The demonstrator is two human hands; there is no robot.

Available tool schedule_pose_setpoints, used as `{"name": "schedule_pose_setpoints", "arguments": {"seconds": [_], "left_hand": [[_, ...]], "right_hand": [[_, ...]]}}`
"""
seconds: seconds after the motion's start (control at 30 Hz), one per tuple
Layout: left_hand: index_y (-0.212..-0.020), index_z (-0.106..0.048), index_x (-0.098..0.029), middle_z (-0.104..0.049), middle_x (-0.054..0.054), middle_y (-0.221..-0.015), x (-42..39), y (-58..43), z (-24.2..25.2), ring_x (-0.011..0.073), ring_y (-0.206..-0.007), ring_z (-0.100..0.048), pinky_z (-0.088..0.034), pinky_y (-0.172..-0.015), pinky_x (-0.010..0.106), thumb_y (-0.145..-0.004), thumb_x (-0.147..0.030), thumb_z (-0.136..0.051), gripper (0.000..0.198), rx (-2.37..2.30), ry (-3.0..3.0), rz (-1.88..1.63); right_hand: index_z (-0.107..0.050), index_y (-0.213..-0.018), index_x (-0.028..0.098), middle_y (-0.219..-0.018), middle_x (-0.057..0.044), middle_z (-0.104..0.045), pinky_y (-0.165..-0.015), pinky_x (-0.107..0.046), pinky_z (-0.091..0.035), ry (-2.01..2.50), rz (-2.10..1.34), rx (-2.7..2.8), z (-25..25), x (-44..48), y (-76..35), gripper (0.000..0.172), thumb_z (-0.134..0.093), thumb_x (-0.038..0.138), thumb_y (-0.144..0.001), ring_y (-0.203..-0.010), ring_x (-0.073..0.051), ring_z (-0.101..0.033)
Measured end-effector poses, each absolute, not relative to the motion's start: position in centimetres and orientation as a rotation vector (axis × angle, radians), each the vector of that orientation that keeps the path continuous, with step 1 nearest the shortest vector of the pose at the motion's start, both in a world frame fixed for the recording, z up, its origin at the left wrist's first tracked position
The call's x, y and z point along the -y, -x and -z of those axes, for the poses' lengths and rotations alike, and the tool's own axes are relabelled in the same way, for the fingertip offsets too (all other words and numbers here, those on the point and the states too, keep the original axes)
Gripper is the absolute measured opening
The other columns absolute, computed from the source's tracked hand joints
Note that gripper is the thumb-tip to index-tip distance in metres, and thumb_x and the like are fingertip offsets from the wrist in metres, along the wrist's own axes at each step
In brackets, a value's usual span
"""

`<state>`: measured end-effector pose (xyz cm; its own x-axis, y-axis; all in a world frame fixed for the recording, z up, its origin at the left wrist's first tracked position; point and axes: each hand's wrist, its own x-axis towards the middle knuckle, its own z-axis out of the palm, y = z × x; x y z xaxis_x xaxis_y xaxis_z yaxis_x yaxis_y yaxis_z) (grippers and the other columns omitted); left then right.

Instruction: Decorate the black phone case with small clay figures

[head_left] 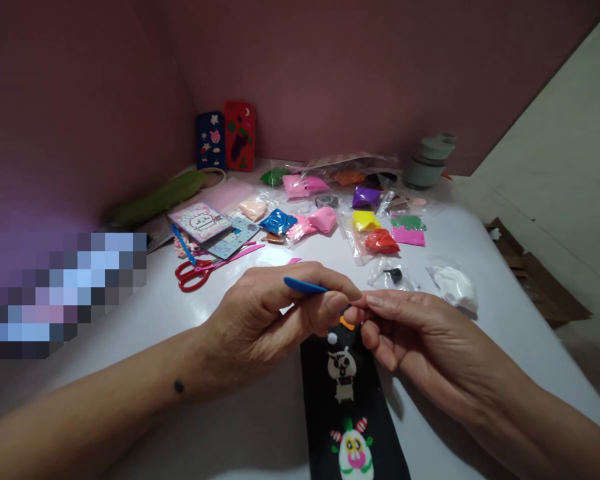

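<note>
My left hand (285, 310) is closed round a blue plastic modelling tool (304, 286), its rounded end pointing left. The fingertips of my right hand (410, 323) are pinched together and meet the left fingertips; whatever they hold is too small to make out. Below both hands lies a black panel (320, 413) with raised clay figures: a white cat-like figure (342, 373), a white figure with striped horns and a pink mouth (355, 453), a small white ball (333, 339) and an orange piece (347, 323) partly hidden by my fingers.
Bags of coloured clay (307, 187) spread across the back of the white table (260, 433). Red-handled scissors (194, 275) and small cards (200, 221) lie left. A white clay bag (454, 287) is right. Two decorated cases (240, 137) and a jar (430, 162) stand behind.
</note>
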<state>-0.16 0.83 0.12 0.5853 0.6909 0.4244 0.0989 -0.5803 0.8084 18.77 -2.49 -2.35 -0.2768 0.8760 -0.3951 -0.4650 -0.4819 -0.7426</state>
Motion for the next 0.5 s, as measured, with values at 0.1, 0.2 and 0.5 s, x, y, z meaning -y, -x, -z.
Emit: {"name": "schedule_pose_setpoints", "arguments": {"seconds": [0.1, 0.2, 0.5], "left_hand": [[-0.092, -0.067, -0.011, -0.067, 0.004, -0.075, -0.75, 0.17, -0.21, 0.0095, -0.060, -0.059, -0.050, -0.055, 0.019, -0.090, -0.017, -0.054, 0.015, -0.629, -2.044, -0.969], [-0.092, -0.067, -0.011, -0.066, 0.003, -0.075, -0.71, 0.31, -0.24, 0.0090, -0.060, -0.059, -0.050, -0.055, 0.019, -0.090, -0.016, -0.054, 0.015, -0.631, -2.056, -0.979], [-0.088, -0.066, -0.012, -0.063, 0.001, -0.071, -0.55, 0.68, -0.47, 0.0075, -0.056, -0.057, -0.048, -0.053, 0.017, -0.091, -0.015, -0.050, 0.016, -0.735, -2.083, -0.886]], "right_hand": [[-0.075, -0.073, 0.012, -0.066, -0.003, -0.067, -0.045, -0.013, -0.045, 1.023, -1.877, 0.617, 2.33, 2.49, -18.76, 0.009, -0.070, 0.019, -0.076, -0.047, -0.005, -0.054], [-0.075, -0.074, 0.012, -0.068, -0.005, -0.068, -0.045, -0.014, -0.046, 1.065, -1.846, 0.614, 2.31, 2.47, -18.77, 0.008, -0.071, 0.019, -0.076, -0.049, -0.006, -0.057], [-0.071, -0.084, 0.014, -0.061, -0.002, -0.065, -0.033, -0.018, -0.038, 1.167, -1.567, 0.780, 2.31, 2.01, -19.36, 0.016, -0.071, 0.028, -0.077, -0.038, -0.007, -0.050]]}}
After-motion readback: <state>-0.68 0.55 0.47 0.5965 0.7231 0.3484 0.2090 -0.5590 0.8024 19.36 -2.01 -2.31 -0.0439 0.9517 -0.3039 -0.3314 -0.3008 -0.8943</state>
